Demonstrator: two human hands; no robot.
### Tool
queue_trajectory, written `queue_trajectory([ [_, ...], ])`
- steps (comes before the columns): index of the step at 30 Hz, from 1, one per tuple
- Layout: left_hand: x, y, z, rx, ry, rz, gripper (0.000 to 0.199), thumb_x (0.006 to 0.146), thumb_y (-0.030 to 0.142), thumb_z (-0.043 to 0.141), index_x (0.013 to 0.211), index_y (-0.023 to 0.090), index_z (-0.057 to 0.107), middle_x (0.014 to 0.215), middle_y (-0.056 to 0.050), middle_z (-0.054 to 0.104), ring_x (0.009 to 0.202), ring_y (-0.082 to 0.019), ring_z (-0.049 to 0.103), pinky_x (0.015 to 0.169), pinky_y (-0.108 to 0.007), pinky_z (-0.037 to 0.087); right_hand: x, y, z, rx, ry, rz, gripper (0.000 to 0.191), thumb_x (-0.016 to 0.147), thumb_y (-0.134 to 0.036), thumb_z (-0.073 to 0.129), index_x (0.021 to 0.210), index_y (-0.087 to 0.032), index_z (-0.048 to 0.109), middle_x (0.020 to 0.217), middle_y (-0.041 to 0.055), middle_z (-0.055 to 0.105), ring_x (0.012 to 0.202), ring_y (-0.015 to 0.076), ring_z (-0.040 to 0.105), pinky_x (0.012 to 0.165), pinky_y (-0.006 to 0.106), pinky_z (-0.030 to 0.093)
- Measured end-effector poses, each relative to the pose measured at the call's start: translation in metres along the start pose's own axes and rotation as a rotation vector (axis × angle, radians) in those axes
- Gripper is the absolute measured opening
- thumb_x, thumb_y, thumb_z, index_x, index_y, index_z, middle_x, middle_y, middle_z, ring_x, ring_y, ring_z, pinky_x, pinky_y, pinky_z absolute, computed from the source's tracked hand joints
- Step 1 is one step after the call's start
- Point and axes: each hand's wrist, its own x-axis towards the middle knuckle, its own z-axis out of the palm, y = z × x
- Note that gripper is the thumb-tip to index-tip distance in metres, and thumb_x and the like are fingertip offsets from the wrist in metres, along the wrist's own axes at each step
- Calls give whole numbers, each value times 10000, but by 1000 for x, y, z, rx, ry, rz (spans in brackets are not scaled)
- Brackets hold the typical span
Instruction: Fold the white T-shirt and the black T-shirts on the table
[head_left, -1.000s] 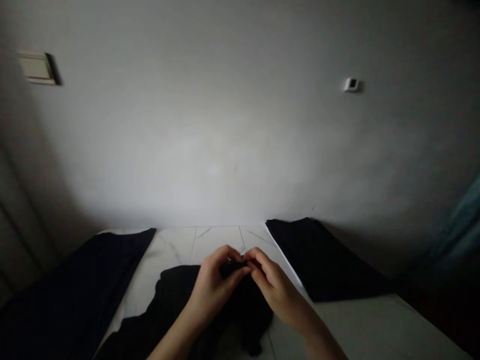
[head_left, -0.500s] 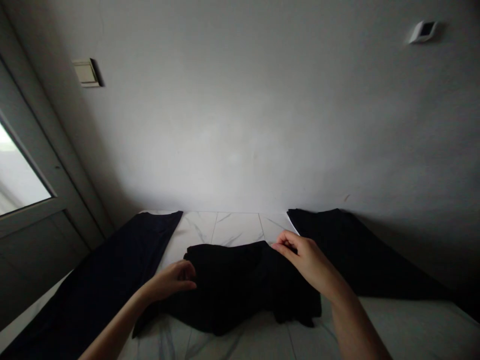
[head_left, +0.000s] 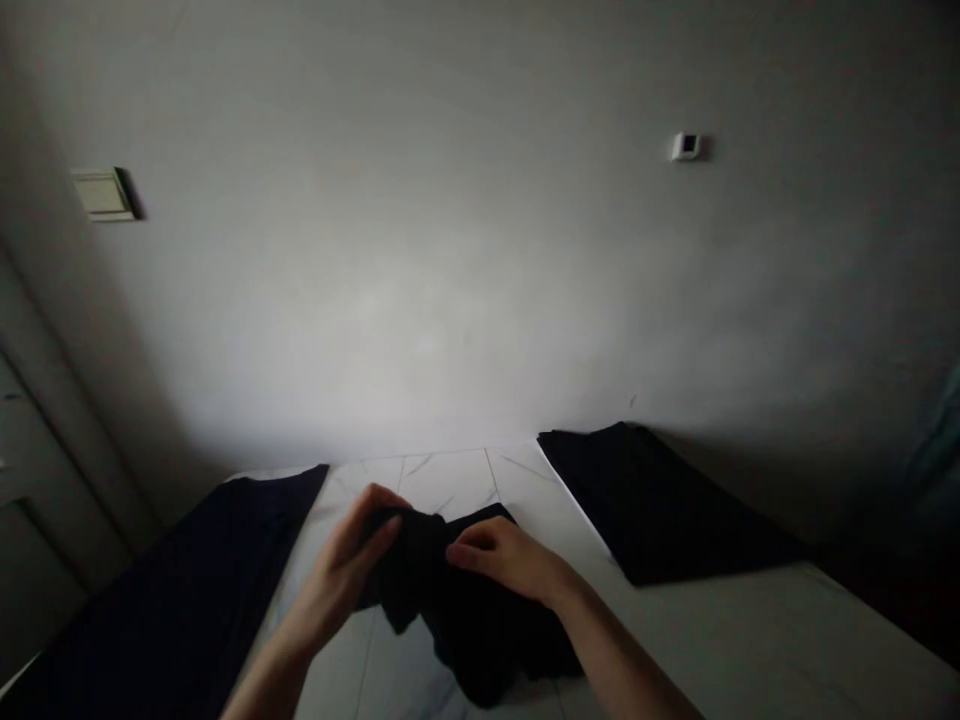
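Cloth (head_left: 499, 625): Spread wide half a second ago, the black piece is now bunched at the near middle of the table (head_left: 697, 640), its left end lifted.
Left hand (head_left: 367, 545): Beside the spread cloth in the earlier frame, it now grips the raised end, fingers curled over the top, thumb on the near side.
Right hand (head_left: 499, 555): Nearer its partner than before, it comes in from the right, thumb and fingertips close together at the cloth; whether they pinch it, we cannot tell.
Wall: Our view has swung, and the switch (head_left: 105, 195) and white device (head_left: 686, 147) both appear farther left.
Flanks: We see a navy garment (head_left: 187, 600) along the table's left and a folded garment (head_left: 652, 510) at right, both lying flat.
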Motion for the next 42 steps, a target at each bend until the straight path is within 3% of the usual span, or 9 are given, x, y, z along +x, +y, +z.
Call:
queue_trajectory([
  [4, 18, 27, 25, 0, 102, 174, 256, 869, 475, 560, 922, 237, 639, 867, -16, 657, 830, -176, 608, 721, -249, 506, 4, -4, 10, 408, 0, 23, 567, 663, -711, 718, 685, -148, 656, 590, -35, 521, 528, 77, 406, 535, 228, 279],
  [7, 28, 23, 38, 15, 84, 257, 202, 858, 430, 581, 876, 237, 638, 852, -12, 665, 844, -177, 634, 752, -251, 525, 2, -16, 12, 780, 110, 9, 556, 561, -645, 822, 746, -140, 679, 652, -17, 583, 565, 92, 494, 593, 233, 359],
  [11, 37, 7, 35, 78, 96, 307, 167, 808, 408, 643, 819, 241, 639, 811, 3, 661, 792, -170, 640, 703, -237, 537, -1, -27, 9, 969, 240, 2, 475, 511, -470, 911, 787, -135, 717, 721, 20, 674, 624, 127, 594, 675, 269, 444],
  [14, 37, 0, 23, 161, 115, 290, 175, 754, 408, 703, 832, 255, 669, 817, 9, 688, 797, -180, 656, 700, -243, 546, -6, -32, 2, 965, 348, -93, 406, 547, -431, 907, 780, -150, 731, 732, 26, 703, 667, 145, 630, 711, 285, 472],
  [18, 33, 7, 16, 217, 16, 261, 184, 767, 406, 678, 894, 279, 717, 857, -1, 729, 806, -199, 677, 686, -263, 556, -14, -37, -6, 863, 402, -191, 354, 556, -400, 910, 751, -160, 739, 736, 22, 719, 676, 138, 633, 694, 265, 473],
  [25, 26, 16, 37, -21, -31, 94, 174, 802, 387, 598, 846, 235, 668, 824, -16, 690, 757, -184, 648, 604, -238, 533, -16, -34, -4, 690, 390, -196, 323, 591, -411, 884, 756, -170, 745, 707, 11, 699, 656, 132, 606, 638, 242, 445],
  [30, 28, 7, 49, -108, 45, 90, 147, 781, 337, 561, 781, 214, 642, 807, -34, 654, 821, -206, 621, 720, -285, 519, -18, -35, -4, 384, 479, -197, 323, 664, -454, 821, 682, -151, 710, 640, -5, 615, 623, 122, 524, 594, 237, 397],
  [33, 29, 1, 55, -141, 73, 58, 199, 802, 367, 535, 891, 216, 630, 882, -43, 662, 867, -210, 617, 795, -313, 508, -20, -36, -2, 279, 506, -216, 363, 716, -491, 770, 654, -142, 691, 605, -13, 550, 612, 116, 472, 564, 235, 350],
  [42, 25, 5, 66, -70, 76, -5, 300, 857, 527, 520, 974, 251, 539, 893, -13, 607, 817, -189, 570, 747, -298, 468, -15, -39, 0, 715, 516, -129, 433, 718, -561, 764, 748, -167, 586, 695, -11, 583, 652, 131, 526, 638, 252, 423],
])
